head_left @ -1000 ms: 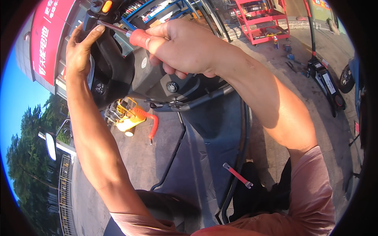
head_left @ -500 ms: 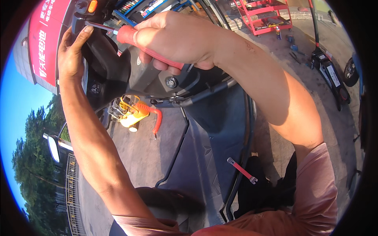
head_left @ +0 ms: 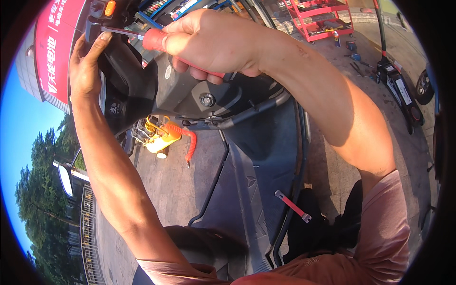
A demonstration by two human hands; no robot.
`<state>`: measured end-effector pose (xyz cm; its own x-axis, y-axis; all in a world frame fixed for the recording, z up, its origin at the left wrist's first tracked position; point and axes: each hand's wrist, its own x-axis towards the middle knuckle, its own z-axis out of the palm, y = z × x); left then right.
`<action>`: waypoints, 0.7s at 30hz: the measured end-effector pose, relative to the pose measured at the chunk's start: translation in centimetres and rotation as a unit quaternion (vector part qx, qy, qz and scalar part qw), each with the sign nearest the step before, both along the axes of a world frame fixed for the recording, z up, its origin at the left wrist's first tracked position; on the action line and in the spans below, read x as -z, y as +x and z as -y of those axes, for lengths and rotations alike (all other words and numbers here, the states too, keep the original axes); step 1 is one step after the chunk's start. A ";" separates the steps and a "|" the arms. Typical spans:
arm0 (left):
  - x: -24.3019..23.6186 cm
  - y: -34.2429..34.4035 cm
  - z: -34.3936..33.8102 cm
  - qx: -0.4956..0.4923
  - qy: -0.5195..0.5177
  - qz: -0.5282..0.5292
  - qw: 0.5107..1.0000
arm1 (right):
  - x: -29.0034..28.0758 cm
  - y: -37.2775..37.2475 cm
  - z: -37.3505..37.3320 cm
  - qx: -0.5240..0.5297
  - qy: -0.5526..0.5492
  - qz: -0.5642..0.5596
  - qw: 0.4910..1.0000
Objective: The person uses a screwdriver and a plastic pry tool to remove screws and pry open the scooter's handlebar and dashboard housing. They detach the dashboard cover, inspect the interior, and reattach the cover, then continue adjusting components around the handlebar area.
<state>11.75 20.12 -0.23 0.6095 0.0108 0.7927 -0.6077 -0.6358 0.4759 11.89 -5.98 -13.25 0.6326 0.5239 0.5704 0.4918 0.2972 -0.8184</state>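
Observation:
My right hand (head_left: 213, 42) is closed round the red handle of a screwdriver (head_left: 153, 40), which lies nearly level. Its metal shaft points left, and the tip meets the black plastic at the left handlebar of a scooter, beside an orange switch button (head_left: 109, 8). My left hand (head_left: 88, 71) grips the black handlebar part (head_left: 93, 32) there, the thumb lying close by the screwdriver's tip. Exactly where the tip sits is too small to tell. Below my right hand is the scooter's front panel with a round key lock (head_left: 207, 99).
A red pry tool (head_left: 293, 207) lies at the right edge of the scooter's footboard (head_left: 256, 166). Past the scooter stands a yellow air compressor (head_left: 164, 137) with a coiled red hose. At the far right are a red tool cart (head_left: 323, 19) and a floor jack (head_left: 399, 90).
My right hand has shifted slightly up with the screwdriver, and less of the handle's back end shows. The left hand keeps its place on the handlebar part.

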 end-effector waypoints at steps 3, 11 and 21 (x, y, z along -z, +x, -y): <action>-0.1 0.2 -0.2 0.013 0.011 -0.009 1.000 | 0.0 0.4 -0.1 0.036 -0.028 0.029 0.999; -0.4 0.7 -1.1 -0.034 0.022 0.008 0.999 | 0.4 1.3 -0.6 0.108 0.008 0.121 0.987; 0.0 -0.1 -0.5 -0.038 -0.020 0.018 0.999 | 0.7 0.6 -0.1 -0.046 -0.003 0.008 0.999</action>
<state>11.69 20.60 -0.18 0.5770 0.0875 0.8120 -0.5755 -0.6619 0.4803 12.54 -5.91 -13.96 0.5722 0.5836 0.5762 0.4751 0.3368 -0.8129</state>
